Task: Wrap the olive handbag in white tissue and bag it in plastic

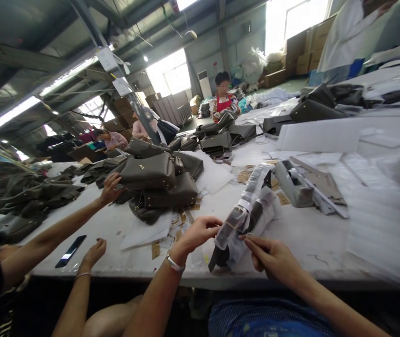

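A dark strap bundle (235, 224) wrapped in clear plastic lies slantwise at the table's front edge, its far end towards the tape dispenser. My left hand (200, 234), with a silver bracelet at the wrist, is at the bundle's left side, thumb and fingers closed against the plastic. On the right side, my right hand (268, 255) is closed in a pinch beside the wrapped bundle; what lies between thumb and forefinger is too small to make out.
Stacked dark handbags (147, 171) stand left of centre, with another person's hand (110, 187) beside them. A phone (70, 251) lies front left. A grey tape dispenser (294, 185) and white foam sheets (386, 215) are at right. Several people work farther back.
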### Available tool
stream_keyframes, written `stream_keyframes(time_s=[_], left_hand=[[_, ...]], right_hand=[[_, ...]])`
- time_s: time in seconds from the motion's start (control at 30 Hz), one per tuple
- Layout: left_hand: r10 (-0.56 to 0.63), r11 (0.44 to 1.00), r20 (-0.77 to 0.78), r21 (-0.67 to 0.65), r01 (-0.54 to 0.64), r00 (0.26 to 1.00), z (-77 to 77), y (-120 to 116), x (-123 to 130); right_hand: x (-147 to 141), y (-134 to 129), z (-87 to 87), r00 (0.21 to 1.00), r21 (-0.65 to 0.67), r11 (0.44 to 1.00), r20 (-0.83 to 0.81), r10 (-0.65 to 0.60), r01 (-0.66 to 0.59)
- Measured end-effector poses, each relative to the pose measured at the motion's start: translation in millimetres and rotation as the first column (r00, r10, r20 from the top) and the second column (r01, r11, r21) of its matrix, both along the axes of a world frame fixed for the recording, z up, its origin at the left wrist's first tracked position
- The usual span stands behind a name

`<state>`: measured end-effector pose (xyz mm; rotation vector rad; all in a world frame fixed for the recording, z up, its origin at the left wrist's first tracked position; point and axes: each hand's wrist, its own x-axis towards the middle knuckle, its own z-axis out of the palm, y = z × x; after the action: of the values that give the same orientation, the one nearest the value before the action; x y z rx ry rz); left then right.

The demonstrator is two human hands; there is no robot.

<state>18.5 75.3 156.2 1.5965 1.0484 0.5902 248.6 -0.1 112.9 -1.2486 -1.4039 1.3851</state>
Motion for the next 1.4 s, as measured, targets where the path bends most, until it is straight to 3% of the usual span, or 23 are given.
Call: stream_keyframes(time_s=[0.2, 0.5, 0.63, 0.83, 1.0, 1.07, 1.13, 1.2, 1.27, 1.33, 1.4], left_hand=[[-0.204, 0.965, 0.062, -0.158, 0.211, 0.977, -2.0, 21.0, 2.0], [-0.379, 0.886, 0.076, -0.258, 0.385, 0.922, -4.2, 43.7, 7.2], [-0.350, 0.893, 0.094, -0.266, 0.362, 0.932, -4.6, 45.3, 9.2], [-0.139, 0.942, 0.219, -0.271, 0.197, 0.966, -8.9, 27.4, -8.4], [0.135, 0.961, 0.444, -0.275, -0.009, 0.886, -15.2, -3.4, -33.9], [0.214, 0.957, 0.531, -0.282, -0.067, 0.820, -18.4, -16.4, -38.5], [0.270, 0.951, 0.601, -0.286, -0.113, 0.752, -21.5, -27.9, -37.8], [0.307, 0.947, 0.644, -0.283, -0.155, 0.701, -23.5, -36.6, -32.5], [0.324, 0.944, 0.653, -0.272, -0.187, 0.685, -23.4, -41.9, -24.1], [0.320, 0.946, 0.635, -0.254, -0.201, 0.703, -20.3, -43.9, -15.0], [0.302, 0.951, 0.600, -0.238, -0.196, 0.741, -15.1, -43.3, -7.7]], right_hand=[[-28.9, 11.6, 0.5, 0.993, 0.005, 0.993, 0.008, 0.115, -0.115], [-37.5, 27.2, 9.6, 0.919, -0.117, 0.927, -0.227, 0.323, -0.355], [-32.7, 30.9, 16.3, 0.894, -0.145, 0.908, -0.288, 0.342, -0.394], [-24.5, 21.3, 16.9, 0.909, -0.167, 0.921, -0.295, 0.293, -0.352], [-10.5, -3.2, 4.3, 0.944, -0.051, 0.963, -0.217, 0.248, -0.265], [-3.3, -12.7, -1.0, 0.980, 0.052, 0.981, -0.058, 0.191, -0.189], [3.7, -19.9, -3.2, 0.990, 0.240, 0.968, 0.132, 0.050, -0.081], [8.6, -23.7, -0.1, 0.971, 0.458, 0.889, 0.214, -0.104, -0.006], [9.4, -23.4, 8.7, 0.974, 0.629, 0.777, 0.175, -0.142, 0.000], [4.9, -19.3, 20.6, 0.992, 0.717, 0.696, 0.115, -0.044, -0.052], [-4.5, -12.9, 32.0, 0.994, 0.735, 0.669, 0.072, 0.087, -0.111]])
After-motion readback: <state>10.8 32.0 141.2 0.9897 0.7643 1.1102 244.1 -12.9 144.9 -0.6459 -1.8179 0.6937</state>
